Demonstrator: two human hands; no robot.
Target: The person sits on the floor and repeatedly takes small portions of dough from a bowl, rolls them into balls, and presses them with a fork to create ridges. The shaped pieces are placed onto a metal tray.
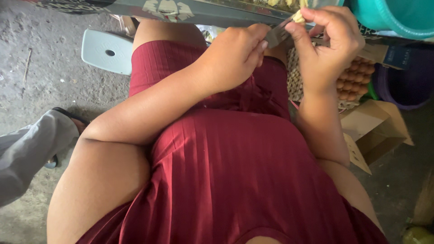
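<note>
Left hand gripping knife, right hand pinching pale piece (small)

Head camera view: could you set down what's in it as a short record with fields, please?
view: looking down at a seated person's lap, dark red ribbed dress
left hand: closed on a small blade
right hand: pinches a small pale piece at the blade's tip
behind the hands: tray of brown eggs
right side: open cardboard box, teal tub
left side: pale plastic stool; another person's grey trouser leg
floor: bare concrete
</note>
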